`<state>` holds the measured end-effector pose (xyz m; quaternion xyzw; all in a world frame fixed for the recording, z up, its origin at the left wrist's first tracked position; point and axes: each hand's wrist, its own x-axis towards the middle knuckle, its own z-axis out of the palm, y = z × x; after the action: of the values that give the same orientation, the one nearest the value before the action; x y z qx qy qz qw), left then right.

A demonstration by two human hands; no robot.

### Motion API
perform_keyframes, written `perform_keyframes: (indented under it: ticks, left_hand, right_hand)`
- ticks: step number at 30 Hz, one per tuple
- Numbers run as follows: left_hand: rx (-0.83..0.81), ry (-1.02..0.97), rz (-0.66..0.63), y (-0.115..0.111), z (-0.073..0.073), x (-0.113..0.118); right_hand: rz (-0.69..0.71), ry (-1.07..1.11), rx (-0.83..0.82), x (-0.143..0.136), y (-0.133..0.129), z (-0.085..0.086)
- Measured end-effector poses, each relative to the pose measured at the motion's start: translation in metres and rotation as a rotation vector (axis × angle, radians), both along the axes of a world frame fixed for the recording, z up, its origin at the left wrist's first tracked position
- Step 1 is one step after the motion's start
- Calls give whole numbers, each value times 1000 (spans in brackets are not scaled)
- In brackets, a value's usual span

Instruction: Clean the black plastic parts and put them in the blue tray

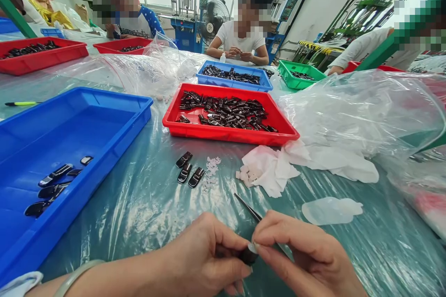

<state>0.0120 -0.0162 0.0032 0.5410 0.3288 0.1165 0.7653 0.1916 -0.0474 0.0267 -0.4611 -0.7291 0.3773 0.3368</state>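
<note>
My left hand (205, 255) is closed on a small glossy black part (248, 256), mostly covered by the fingers. My right hand (306, 253) keeps dark pointed tweezers (248, 207) tucked in it, tips aimed up and left. Its thumb and forefinger also pinch a tiny whitish piece (252, 247) against the end of the black part. Beyond the hands lie three shiny black clips (184, 173) and a scatter of small whitish bits (212, 167). A translucent plastic bottle (331, 210) rests on its side to the right of the tweezers.
At the left stands a blue tray (104, 148) with several black parts. Ahead, a red tray (230, 137) holds many more. Crumpled white tissue (270, 169) and clear plastic bags (365, 111) lie to the right. People sit across the table among other trays.
</note>
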Motion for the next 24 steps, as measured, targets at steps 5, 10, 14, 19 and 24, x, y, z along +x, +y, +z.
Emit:
perform_keyframes:
  ticks: [5, 10, 14, 19, 24]
  left_hand:
    - [19, 7, 15, 0, 0, 0]
    - [32, 12, 17, 1, 0, 0]
    - [50, 20, 29, 2, 2, -1]
    - [61, 22, 36, 3, 2, -1]
    - [91, 8, 41, 1, -1, -2]
  right_hand:
    - [35, -13, 142, 1, 0, -1]
    - [44, -96, 252, 2, -2, -3]
    - [57, -132, 276, 3, -3, -8]
    - [51, -149, 274, 3, -5, -11]
    - [56, -154, 293, 2, -4, -14]
